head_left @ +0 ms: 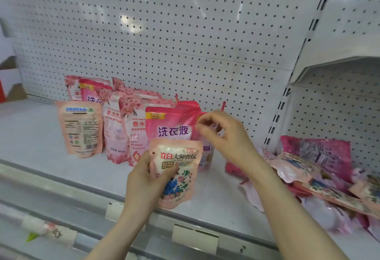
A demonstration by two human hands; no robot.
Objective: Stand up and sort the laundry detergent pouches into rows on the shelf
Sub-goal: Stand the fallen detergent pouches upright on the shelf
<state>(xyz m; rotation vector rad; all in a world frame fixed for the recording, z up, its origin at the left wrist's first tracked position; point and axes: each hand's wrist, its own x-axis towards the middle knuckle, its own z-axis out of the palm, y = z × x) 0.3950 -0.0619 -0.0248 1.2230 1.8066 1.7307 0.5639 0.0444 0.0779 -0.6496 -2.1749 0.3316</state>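
Ideally the small floral pouch [176, 169] goes down upright, face out, in line with the standing pouches [115, 128] behind it, base flattened so it won't topple. The left hand [144, 181] grips its left edge, thumb across the front, above the front of the shelf [30, 136]. The right hand [224, 134] curls at the top corner of the pink pouch [170, 124]; whether it pinches, I cannot tell.

pale pink pouch [176, 169] in the left hand [144, 179] grip, printed with blue and pink flowers; just behind it, bright pink pouch [168, 124] with purple lettering; beyond, white dark-dotted pegboard [185, 33].
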